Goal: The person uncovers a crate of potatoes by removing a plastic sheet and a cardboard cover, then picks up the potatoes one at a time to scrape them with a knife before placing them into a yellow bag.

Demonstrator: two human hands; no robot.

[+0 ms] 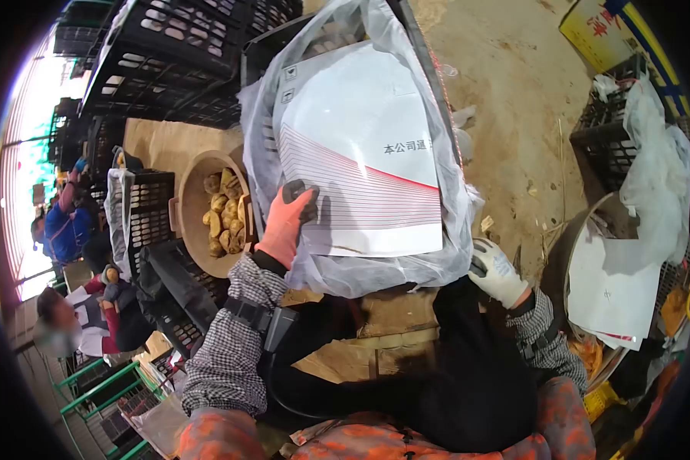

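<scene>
A black plastic crate (pixel 419 34) stands before me, lined with a translucent plastic bag (pixel 360 280). On top of it lies a white cardboard sheet (pixel 360 138) with red lines and printed Chinese characters. My left hand (pixel 285 222), in an orange glove with dark fingertips, rests on the sheet's near left part, fingers apart. At the near right corner of the crate is my right hand (pixel 501 274), in a white glove, its fingers curled at the edge of the plastic bag. What lies beneath the sheet is hidden.
To the left stands a round basin (pixel 195 257) holding several brownish-yellow lumps (pixel 224 211), with stacked black crates (pixel 169 61) behind. On the right are a large tub (pixel 563 264), a white sheet (pixel 613 295) and loose plastic (pixel 655 176). Other people (pixel 69 230) sit far left.
</scene>
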